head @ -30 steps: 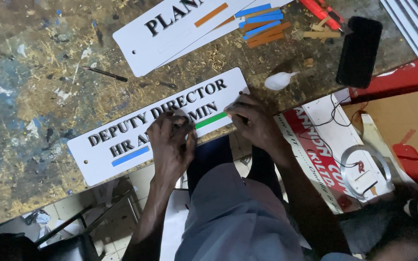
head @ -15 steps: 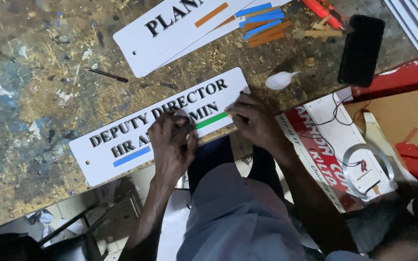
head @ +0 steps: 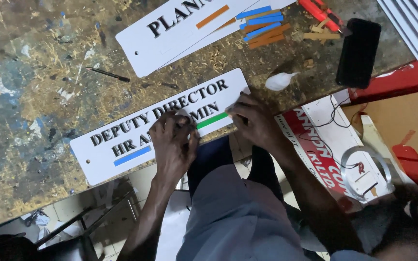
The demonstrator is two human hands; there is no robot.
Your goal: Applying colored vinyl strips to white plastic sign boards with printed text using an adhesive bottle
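Hands first: we see the left hand lying flat on a long white sign plate with black lettering, its fingers spread a little and pressed down over the middle of the lower row of letters, pinching nothing. The right hand rests at the plate's near right end, its fingers held close together, their tips touching the plate just beside a green strip; whether they pinch anything we cannot tell. The plate lies slantwise on a worn, paint-stained table, near its front edge, with a blue strip stuck toward its left end. Farther back lies a second white sign plate, partly out of view, and beside it a small heap of blue and orange strips. A black phone lies to the right, well apart from both hands, and a small white scrap sits between the phone and the nearer plate.
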